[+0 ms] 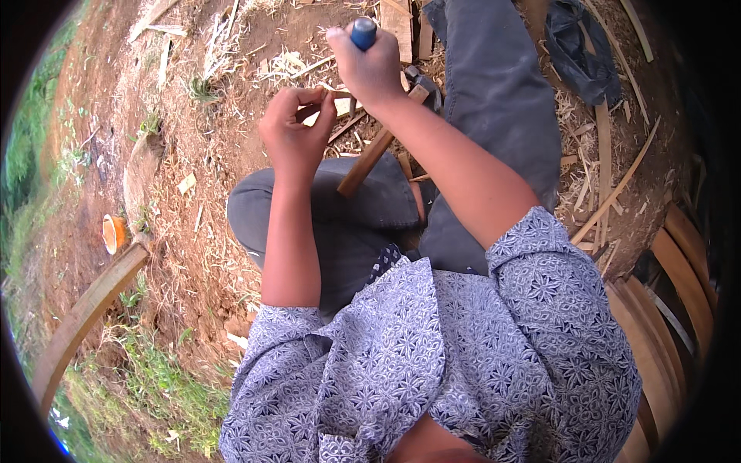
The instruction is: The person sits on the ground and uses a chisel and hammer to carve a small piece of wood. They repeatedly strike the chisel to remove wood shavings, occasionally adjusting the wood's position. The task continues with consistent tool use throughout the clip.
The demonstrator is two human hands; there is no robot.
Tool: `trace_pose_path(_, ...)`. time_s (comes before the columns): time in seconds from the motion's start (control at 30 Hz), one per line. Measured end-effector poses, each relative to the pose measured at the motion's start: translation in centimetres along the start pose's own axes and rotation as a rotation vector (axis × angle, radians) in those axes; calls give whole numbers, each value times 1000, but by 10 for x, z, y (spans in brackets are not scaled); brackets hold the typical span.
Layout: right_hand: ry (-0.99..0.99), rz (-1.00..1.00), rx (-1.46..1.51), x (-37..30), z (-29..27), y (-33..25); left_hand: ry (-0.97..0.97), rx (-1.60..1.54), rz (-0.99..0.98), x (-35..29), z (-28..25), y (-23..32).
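The right hand (373, 71) is clenching a blue-handled tool (363, 35) upright above the wood-littered ground (231, 131), while the left hand (295, 139) is pinching a small strip of wood (340, 94) just beside it. A hammer (374, 158) is lying near both hands, its handle crossing the bent left leg (359, 212).

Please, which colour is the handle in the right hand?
The handle is blue with a greyish end, seen best in the head view.
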State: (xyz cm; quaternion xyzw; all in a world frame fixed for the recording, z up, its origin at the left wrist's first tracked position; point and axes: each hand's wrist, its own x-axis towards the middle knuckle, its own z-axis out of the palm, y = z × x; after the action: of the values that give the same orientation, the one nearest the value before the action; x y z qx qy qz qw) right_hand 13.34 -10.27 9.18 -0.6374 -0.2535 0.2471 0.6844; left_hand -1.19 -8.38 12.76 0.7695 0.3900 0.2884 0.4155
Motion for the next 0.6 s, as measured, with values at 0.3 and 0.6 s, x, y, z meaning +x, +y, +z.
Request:
trace_pose_path(0.3, -11, -176, 293, 20, -4, -94, 76, -14, -3, -4, -4, -15)
trace_pose_path(0.6, 126, -73, 237, 32, -6, -68, -18, 30, -22, -7, -7, -8)
